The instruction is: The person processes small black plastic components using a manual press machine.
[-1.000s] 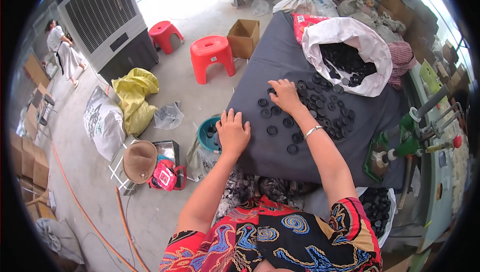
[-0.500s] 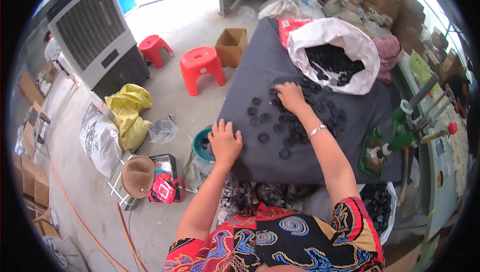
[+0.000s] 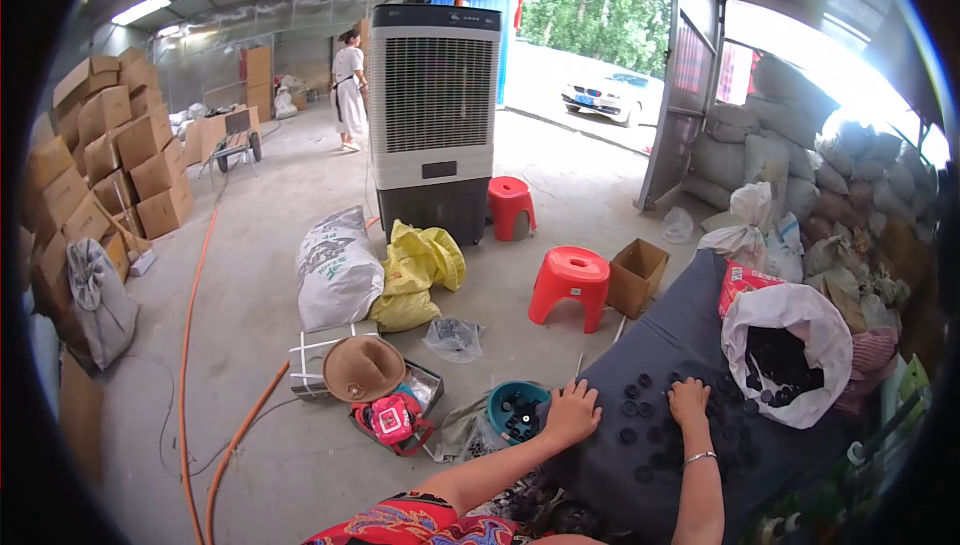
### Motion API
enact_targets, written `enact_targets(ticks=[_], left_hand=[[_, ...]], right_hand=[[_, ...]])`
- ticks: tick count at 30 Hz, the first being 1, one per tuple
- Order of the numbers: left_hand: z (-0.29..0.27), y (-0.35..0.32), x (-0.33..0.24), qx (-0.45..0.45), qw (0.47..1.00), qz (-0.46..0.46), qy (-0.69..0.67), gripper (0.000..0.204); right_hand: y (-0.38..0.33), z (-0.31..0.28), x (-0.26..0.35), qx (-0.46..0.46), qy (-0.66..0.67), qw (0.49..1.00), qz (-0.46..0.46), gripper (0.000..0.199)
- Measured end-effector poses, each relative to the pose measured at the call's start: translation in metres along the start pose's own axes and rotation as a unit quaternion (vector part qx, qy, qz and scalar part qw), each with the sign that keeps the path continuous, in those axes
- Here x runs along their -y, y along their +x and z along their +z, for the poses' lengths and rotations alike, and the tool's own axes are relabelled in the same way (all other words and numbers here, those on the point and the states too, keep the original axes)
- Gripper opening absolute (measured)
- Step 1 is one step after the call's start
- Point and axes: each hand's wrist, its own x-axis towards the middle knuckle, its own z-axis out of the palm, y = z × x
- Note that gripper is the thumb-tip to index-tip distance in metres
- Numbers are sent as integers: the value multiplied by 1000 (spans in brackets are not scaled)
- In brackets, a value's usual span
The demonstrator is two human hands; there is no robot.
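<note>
My left hand (image 3: pixel 574 413) lies on the near left edge of the dark cloth-covered table (image 3: pixel 650 337), fingers stretched out and nothing visible in them. Just beside it, below the table edge, is a teal basin (image 3: pixel 492 407) with several small black pieces inside. My right hand (image 3: pixel 688 401), with a bracelet at its wrist, rests among scattered round black rings (image 3: pixel 628 436). Its fingers are slightly bent and apart, and I see nothing held; what lies under the palm is hidden. Beyond it to the right stands an open white sack (image 3: pixel 738 337) full of black pieces.
A red stool (image 3: pixel 570 285) and a cardboard box (image 3: pixel 637 278) stand past the table. On the floor at left are a yellow sack (image 3: pixel 408 290), a brown hat (image 3: pixel 364 367) and an orange hose (image 3: pixel 190 375). A tall air cooler (image 3: pixel 436 115) stands behind; a person (image 3: pixel 348 90) is farther off.
The view has swung up and to the left, so the doorway, a car and stacked boxes now show. My left hand stays at the table edge, my right among the black rings.
</note>
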Motion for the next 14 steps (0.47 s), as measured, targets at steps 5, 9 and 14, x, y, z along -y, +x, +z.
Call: enact_targets(ticks=[5, 9, 14], left_hand=[[-4, 8, 4, 10, 1000, -6, 1, 38], [2, 10, 9, -32, 999, 3, 2, 39], [0, 8, 3, 29, 1000, 5, -8, 46]], right_hand=[[2, 4, 5, -54, 7, 998, -19, 20], [-1, 6, 6, -82, -6, 996, -43, 23], [-14, 9, -1, -93, 3, 994, -53, 24]])
